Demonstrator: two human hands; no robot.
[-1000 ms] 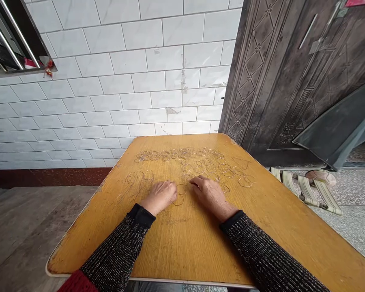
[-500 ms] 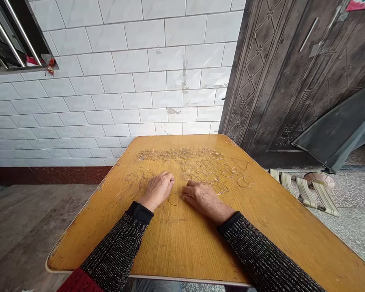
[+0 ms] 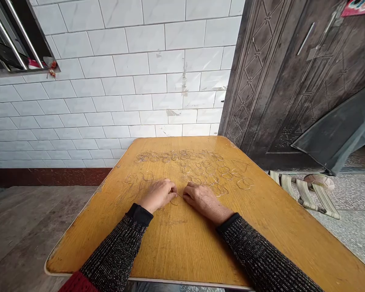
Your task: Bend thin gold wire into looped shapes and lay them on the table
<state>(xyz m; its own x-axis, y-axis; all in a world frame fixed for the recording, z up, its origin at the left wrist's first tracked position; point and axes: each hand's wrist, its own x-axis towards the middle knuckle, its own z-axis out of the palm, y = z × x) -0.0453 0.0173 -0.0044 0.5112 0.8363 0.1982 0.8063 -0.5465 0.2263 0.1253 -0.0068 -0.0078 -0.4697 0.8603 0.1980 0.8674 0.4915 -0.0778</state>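
My left hand (image 3: 159,194) is closed in a pinch over the middle of the wooden table (image 3: 182,247). Facing it across a small gap, my right hand (image 3: 202,199) is pinched too. A thin wire loop (image 3: 174,204) shows between and just below the fingertips, a short strand of it spanning the gap; most of it is hidden by my left fingers. Beyond my hands lie several rows of similar thin loops (image 3: 211,178), many overlapping. Loose thin strands (image 3: 129,190) are spread left of my left hand.
A white tiled wall (image 3: 140,97) rises behind the table's far edge. To the right stand a dark patterned door (image 3: 292,81) and a hanging grey sheet (image 3: 337,125). Striped straps (image 3: 304,192) are on the floor beside the table. A barred window (image 3: 15,36) is upper left.
My left hand has come slightly nearer and towards my right hand, over the loop. The loop, whole and lying flat before, is now partly covered and pinched.
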